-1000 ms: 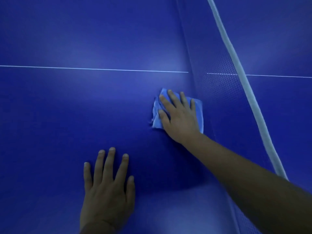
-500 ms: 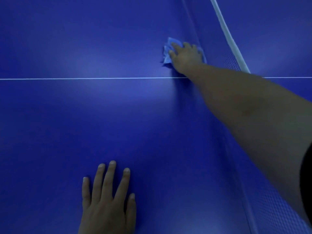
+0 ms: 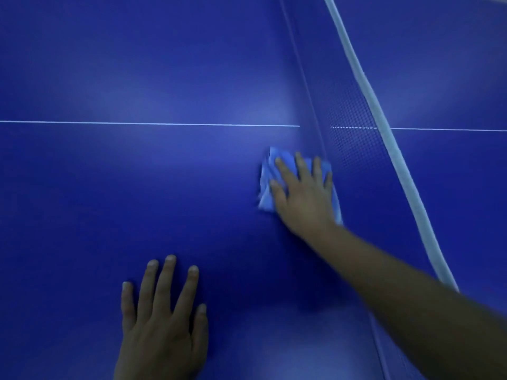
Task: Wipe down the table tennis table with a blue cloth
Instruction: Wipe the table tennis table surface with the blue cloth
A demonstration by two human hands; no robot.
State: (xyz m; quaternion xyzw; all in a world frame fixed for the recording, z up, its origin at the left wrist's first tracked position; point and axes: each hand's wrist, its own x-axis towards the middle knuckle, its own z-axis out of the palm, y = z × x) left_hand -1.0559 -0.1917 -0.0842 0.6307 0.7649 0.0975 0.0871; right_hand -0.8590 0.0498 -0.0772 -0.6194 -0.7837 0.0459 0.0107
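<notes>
Head view: a person's right hand [image 3: 304, 193] is pressing flat, fingers spread, on the blue cloth [image 3: 267, 185] just beside the net [image 3: 354, 127], while the left hand [image 3: 162, 325] is resting splayed on the counter [image 3: 109, 187], seemingly for support.

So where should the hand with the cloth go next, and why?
Probably slide the right hand and blue cloth leftward, away from the net. The cloth sits pressed flat beside the net's base, just this side of the white line, and the broad tabletop toward the resting left hand lies uncovered by the cloth.
</notes>
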